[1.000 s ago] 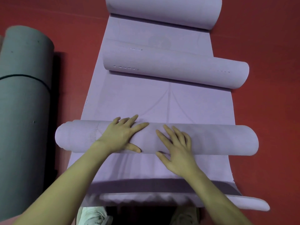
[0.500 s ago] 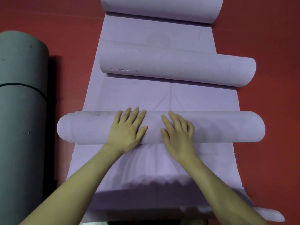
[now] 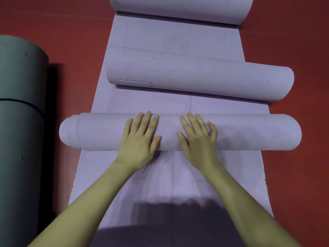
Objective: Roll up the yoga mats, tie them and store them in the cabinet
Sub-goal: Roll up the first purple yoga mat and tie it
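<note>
Both hands, left hand (image 3: 140, 139) & right hand (image 3: 196, 139), lie flat w/ fingers straight mid-way on the purple roll (image 3: 249, 132) (long axis left-right), unrolled mat (image 3: 147, 100) running straight ahead toward a second roll (image 3: 195, 75).

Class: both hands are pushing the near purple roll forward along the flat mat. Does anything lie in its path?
Yes. A second rolled purple mat lies across the flat purple mat, ahead of the near purple roll under the left hand and right hand.
</note>
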{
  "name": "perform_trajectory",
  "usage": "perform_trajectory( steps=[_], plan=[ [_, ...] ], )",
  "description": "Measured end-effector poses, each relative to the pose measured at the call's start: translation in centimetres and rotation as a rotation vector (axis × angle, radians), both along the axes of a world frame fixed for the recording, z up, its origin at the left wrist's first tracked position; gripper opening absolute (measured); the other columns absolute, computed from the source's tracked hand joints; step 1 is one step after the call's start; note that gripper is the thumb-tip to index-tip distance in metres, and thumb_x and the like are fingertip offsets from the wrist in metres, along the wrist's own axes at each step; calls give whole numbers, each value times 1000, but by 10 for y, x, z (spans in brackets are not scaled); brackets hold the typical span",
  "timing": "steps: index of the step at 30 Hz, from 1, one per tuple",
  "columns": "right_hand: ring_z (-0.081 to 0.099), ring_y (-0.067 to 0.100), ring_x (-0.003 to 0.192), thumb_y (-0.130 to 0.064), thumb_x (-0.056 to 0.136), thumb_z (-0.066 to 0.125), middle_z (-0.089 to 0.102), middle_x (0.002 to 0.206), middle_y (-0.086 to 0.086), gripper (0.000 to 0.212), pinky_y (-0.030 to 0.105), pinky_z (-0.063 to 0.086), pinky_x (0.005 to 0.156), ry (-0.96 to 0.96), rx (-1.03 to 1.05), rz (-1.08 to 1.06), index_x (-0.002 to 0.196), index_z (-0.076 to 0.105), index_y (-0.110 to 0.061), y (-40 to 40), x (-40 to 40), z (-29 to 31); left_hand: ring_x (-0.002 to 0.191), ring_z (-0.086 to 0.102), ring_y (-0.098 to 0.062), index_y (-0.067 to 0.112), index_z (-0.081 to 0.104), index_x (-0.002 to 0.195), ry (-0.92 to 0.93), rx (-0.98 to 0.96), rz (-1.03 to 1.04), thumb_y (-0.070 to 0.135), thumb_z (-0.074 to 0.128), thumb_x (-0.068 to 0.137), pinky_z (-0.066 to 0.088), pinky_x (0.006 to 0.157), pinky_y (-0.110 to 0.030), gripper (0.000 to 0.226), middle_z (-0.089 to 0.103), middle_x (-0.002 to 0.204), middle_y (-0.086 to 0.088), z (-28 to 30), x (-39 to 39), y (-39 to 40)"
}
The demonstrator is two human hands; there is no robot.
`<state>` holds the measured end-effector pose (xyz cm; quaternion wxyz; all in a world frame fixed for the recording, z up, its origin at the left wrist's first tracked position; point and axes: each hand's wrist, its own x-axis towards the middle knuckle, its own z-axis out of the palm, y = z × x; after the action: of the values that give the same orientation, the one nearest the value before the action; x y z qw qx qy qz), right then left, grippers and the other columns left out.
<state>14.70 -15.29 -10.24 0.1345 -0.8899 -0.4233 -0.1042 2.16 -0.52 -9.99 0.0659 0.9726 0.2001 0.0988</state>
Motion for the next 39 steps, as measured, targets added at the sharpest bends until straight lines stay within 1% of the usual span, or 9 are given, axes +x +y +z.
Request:
perform_trajectory(
  steps=[4,7,10,13,17,22,29,33,39],
  plan=[
    [39,28,134,-40,88,49,45,146,9,54,48,21,105,-3,30,69,138,48,-17,-17,3,-4,123,52,-34,10,54,134,13,-60,-24,43,34,93,26,102,-44,56,55,135,-14,5,21,22],
    [27,26,139,-49,67,74,35,152,8,92,48,11,110,22,-84,99,145,34,-21,-16,16,-4,123,52,-32,10,54,134,-37,-58,-117,50,38,91,27,102,-44,61,55,135,-14,5,24,33],
    [32,26,137,-49,42,90,38,150,9,120,47,10,111,39,-161,104,145,33,-22,-1,33,0,127,47,-35,13,44,141,42,38,-189,77,53,67,30,104,-50,98,49,142,-13,1,24,47],
    [39,31,135,-51,32,91,43,147,10,128,48,12,111,40,-233,98,144,37,-19,16,51,2,126,47,-39,13,39,142,150,73,-150,79,73,38,35,101,-58,128,48,141,-15,0,34,54],
    [20,24,145,-53,52,86,27,156,2,121,44,-1,114,158,-319,126,151,24,-24,28,60,12,116,55,-42,11,48,137,147,70,-137,74,79,30,39,96,-60,128,56,131,-18,2,43,59],
    [57,29,118,-48,28,92,60,128,8,112,45,17,102,62,-217,117,129,58,-13,23,55,11,100,60,-37,10,57,128,88,63,-154,69,84,29,45,90,-49,118,63,117,-14,5,41,57],
    [61,28,113,-50,27,92,63,124,8,110,46,21,99,55,-221,175,125,61,-13,0,32,16,93,63,-36,10,62,124,40,42,-156,64,84,32,49,82,-44,109,66,113,-14,9,12,32],
    [61,27,110,-51,25,91,64,122,7,109,47,26,97,100,-222,175,123,63,-12,-20,6,18,93,62,-36,11,60,125,74,10,-184,73,66,46,48,81,-43,100,65,114,-13,11,-13,19],
    [62,23,105,-57,21,88,64,119,4,111,44,27,92,151,-280,171,120,64,-14,-50,-32,26,91,62,-32,13,61,125,183,-70,-222,73,78,36,48,80,-41,109,65,113,-6,18,-51,-5]
  ],
)
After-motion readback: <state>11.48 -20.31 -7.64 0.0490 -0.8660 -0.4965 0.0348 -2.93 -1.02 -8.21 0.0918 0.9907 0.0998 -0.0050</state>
